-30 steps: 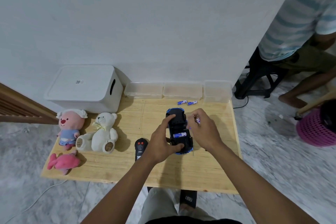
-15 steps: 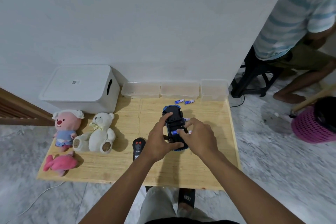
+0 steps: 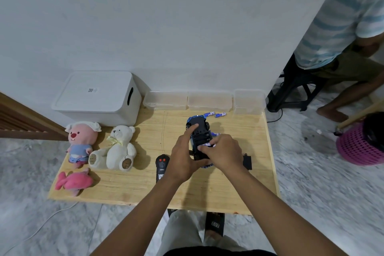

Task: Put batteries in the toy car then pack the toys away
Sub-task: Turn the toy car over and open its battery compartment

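Observation:
The blue toy car (image 3: 200,131) lies upside down on the wooden table (image 3: 239,189), its black underside and battery bay facing up. My left hand (image 3: 184,158) grips the car's left side, with the index finger stretched over the underside. My right hand (image 3: 222,153) pinches a blue battery (image 3: 206,144) and presses it into the bay. Two more blue batteries (image 3: 215,114) lie beyond the car near the back edge. A black battery cover (image 3: 247,162) rests on the table just right of my right hand.
A black remote control (image 3: 161,167) lies left of my left wrist. A pink plush (image 3: 81,141), a white teddy bear (image 3: 117,149) and a pink fish plush (image 3: 72,182) sit at the left. A white lidded box (image 3: 97,95) and clear containers (image 3: 207,101) line the wall. Another person sits at the right.
My right hand has come down from above the car onto its underside and now presses the battery into the bay. The left hand keeps its grip on the car.

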The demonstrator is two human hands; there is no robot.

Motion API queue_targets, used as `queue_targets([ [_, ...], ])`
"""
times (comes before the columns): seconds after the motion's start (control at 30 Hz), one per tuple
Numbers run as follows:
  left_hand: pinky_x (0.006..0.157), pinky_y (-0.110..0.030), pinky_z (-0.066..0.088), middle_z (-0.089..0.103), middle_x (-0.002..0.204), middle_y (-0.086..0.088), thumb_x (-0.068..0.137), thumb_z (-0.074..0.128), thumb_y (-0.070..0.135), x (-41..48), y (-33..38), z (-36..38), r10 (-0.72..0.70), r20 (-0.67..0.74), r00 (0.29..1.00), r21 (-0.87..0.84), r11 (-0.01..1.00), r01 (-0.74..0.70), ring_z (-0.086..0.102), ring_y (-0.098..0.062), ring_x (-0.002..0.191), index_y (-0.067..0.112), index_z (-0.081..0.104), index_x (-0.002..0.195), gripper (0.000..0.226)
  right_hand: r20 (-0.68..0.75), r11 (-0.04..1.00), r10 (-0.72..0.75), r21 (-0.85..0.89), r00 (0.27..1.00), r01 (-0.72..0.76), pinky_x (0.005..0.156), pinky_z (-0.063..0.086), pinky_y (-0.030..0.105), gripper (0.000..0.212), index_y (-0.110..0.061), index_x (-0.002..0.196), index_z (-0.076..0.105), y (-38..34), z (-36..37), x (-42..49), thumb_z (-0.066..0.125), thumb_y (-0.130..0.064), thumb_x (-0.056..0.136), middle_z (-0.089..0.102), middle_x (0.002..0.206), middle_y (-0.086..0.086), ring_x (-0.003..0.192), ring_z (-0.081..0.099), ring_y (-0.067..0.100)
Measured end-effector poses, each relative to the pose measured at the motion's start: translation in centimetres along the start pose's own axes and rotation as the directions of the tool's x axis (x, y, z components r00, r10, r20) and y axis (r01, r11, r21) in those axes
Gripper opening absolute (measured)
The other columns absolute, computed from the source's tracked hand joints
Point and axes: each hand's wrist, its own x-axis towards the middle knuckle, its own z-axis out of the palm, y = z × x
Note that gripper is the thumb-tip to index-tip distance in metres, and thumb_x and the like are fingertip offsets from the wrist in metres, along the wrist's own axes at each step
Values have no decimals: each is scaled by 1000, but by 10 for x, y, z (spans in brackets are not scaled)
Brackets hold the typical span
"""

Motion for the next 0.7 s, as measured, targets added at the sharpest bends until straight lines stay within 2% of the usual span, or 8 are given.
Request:
queue_targets([
  [0.07,89,-33,61,52,135,15,65,99,18,0,-1,0,-10,-1,1000,3,1000,10,59,-14,122,48,33,154,115,23,997,25,69,999,-27,72,56,34,36,-11,92,78,1,1,3,83,-44,78,74,96,3,85,69,22],
  [0.17,88,-32,61,55,137,9,63,99,16,2,-4,-1,-21,-2,1000,-11,1000,21,59,-12,122,46,32,154,118,32,986,46,158,998,-50,74,54,32,29,-15,97,78,5,3,8,82,-38,80,74,104,2,93,69,22],
  [0.3,86,-24,60,56,137,6,63,99,14,6,-3,-6,-31,-9,999,-25,999,30,57,-6,122,46,32,154,117,-21,969,50,245,999,-44,75,50,29,21,-21,100,77,9,7,11,79,-35,84,72,116,-1,99,68,19],
  [0.47,84,-22,59,54,141,6,65,98,15,7,-4,-6,-24,-24,999,-34,999,24,60,-10,121,45,32,154,115,-35,934,87,350,996,-69,58,42,20,15,-23,96,77,10,11,11,79,-32,83,72,108,-4,73,58,3],
  [0.57,84,-20,59,55,141,6,65,99,18,8,-2,-6,-26,-26,999,-40,999,25,60,-8,120,46,32,154,115,-55,910,82,412,995,-52,58,42,16,9,-25,89,77,12,12,13,80,-28,81,73,103,-7,76,59,-2],
  [0.63,85,-20,59,55,141,5,64,99,18,9,-2,-7,-28,-31,999,-42,999,27,60,-8,122,47,31,154,116,-56,895,70,444,996,-38,60,43,16,13,-23,92,76,13,11,13,81,-26,81,73,98,-8,78,59,-5],
  [0.7,85,-19,58,56,142,4,65,98,17,10,-2,-7,-28,-32,999,-42,999,27,59,-10,123,45,31,154,115,-23,871,62,489,998,-43,67,45,19,20,-22,99,76,13,9,16,83,-26,81,72,96,-8,85,63,2],
])
